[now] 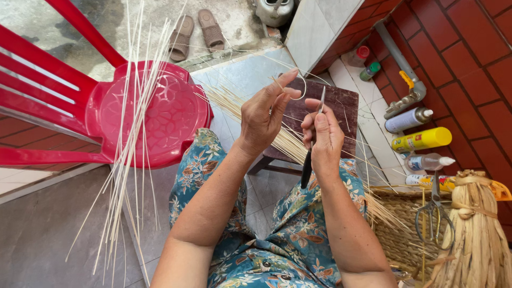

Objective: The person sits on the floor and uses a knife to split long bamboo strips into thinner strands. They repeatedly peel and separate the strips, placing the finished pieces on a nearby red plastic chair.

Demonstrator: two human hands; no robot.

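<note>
My left hand [264,114] pinches a thin pale bamboo strip [298,88] between thumb and forefinger, and the strip curls into a loop above my fingers. My right hand [324,140] grips a small knife [309,154] with a black handle, its blade pointing up beside the strip. Both hands hover over my lap in floral trousers. A fan of bamboo slivers [240,109] spreads beneath them across a dark wooden stool [344,104].
A red plastic chair [160,114] at left carries long bamboo strips [128,149]. Spray cans and bottles [421,140] line the red tiled wall at right. A woven basket [400,234] with scissors [434,213] and a straw bundle [477,229] is lower right. Sandals [197,32] lie beyond.
</note>
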